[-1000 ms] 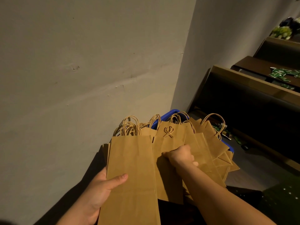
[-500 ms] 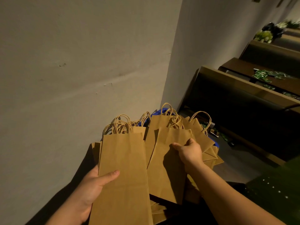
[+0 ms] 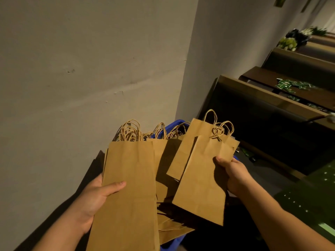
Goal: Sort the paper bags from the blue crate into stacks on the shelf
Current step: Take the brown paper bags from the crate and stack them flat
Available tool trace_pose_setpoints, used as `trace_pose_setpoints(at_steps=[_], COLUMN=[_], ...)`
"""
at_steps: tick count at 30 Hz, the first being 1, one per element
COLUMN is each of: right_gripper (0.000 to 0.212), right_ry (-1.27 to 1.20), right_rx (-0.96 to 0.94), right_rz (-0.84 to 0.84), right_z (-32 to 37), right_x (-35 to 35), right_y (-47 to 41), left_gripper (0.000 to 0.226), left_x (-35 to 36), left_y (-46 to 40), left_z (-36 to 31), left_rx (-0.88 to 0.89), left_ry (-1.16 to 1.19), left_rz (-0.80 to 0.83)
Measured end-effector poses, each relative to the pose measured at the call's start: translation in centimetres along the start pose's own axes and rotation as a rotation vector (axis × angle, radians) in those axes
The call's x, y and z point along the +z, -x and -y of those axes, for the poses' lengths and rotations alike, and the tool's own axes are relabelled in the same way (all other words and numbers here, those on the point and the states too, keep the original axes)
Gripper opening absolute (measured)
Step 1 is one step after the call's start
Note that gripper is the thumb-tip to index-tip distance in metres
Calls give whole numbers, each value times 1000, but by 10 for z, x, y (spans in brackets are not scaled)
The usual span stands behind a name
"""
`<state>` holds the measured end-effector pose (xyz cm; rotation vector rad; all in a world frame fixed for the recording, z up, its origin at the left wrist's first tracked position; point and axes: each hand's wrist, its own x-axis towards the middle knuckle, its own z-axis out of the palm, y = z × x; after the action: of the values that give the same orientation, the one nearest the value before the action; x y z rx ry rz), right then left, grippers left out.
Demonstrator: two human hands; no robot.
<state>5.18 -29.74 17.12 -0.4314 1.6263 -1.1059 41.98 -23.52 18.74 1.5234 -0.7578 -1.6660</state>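
Grey wall (image 3: 90, 69) looming behind, dark shelf (image 3: 272, 98) running right. Blue crate (image 3: 176, 124) sitting low, loose paper bags (image 3: 163, 154) spilling over. Left hand (image 3: 94, 198) gripping tall stack (image 3: 126, 187), thumb on top. Right hand (image 3: 233, 176) pinching two bags (image 3: 201, 178) at side edge. Looking light, floppy, slippery; safer gripping mid-edge, not handles.

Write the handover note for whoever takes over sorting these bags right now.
Left hand grips a tall stack of paper bags, thumb on top.
Right hand grips a few bags lifted clear of the blue crate.
More loose bags lie in the crate.
Done: two bunches pulled out. Left: put both on the shelf as stacks, then empty the crate.
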Motion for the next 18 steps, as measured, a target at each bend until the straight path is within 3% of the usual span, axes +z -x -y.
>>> trace_pose_setpoints(at_steps=[2,5,7,12,18], right_gripper=[28,33,47,29,33], right_ry=[-22,58,153,147,-15], right_rx=[-44,-83,-105,-133,-115], right_rz=[-12,-30,20,291,448], right_z=[0,5,7,6,-1], right_x=[-9,-20,-23,-3,17], right_y=[3,10,14,43,66], left_gripper=[51,100,107,51,28], left_x=[-4,-5,-1,18,25], left_y=[2,4,7,10,8], left_z=[-2,-6,-9,-7,-7], left_rx=[16,82,158,158,264], left_ry=[-47,-132,-207,-233,-418], left_rz=[-2,-12,-8,93,-9])
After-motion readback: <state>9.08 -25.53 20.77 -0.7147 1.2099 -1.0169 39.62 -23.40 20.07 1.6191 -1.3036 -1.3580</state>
